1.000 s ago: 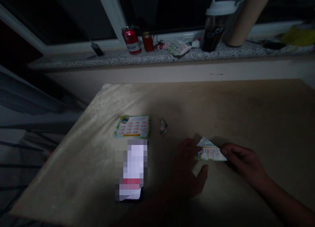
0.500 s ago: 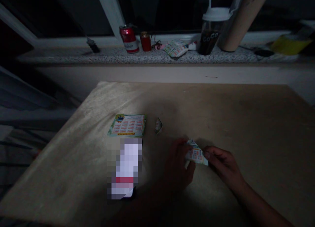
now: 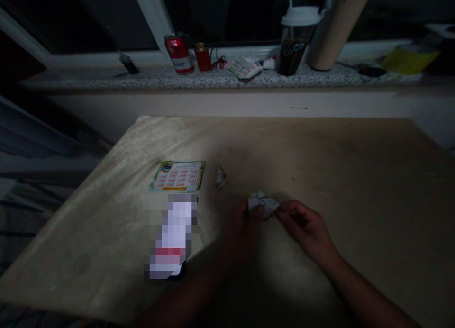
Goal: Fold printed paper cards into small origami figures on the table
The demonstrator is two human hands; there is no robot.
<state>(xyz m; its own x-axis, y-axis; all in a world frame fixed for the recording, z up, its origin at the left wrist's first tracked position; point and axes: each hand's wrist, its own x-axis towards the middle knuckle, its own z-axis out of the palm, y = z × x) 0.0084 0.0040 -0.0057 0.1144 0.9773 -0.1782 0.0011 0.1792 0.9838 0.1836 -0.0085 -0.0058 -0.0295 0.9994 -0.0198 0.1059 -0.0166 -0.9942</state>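
Between my two hands is a small folded piece of printed paper, a pale side with a pointed right corner showing. My left hand, dim in shadow, grips its left and lower part, the thumb over its face. At the right corner the fingertips of my right hand pinch the paper. Left of my hands a small folded paper piece stands on the table. Beside that lies a flat stack of printed calendar sheets. Nearer me is a phone with a lit, blurred-out screen.
The pale table runs up to the wall under a window. On the speckled sill stand a red can, a red lighter-like cylinder, crumpled printed paper, a lidded drink cup and a cardboard tube.
The paper in my hands has been turned over, from its printed calendar side to a paler folded side. Both hands have shifted slightly left and up in view; the whole view has shifted a little too.
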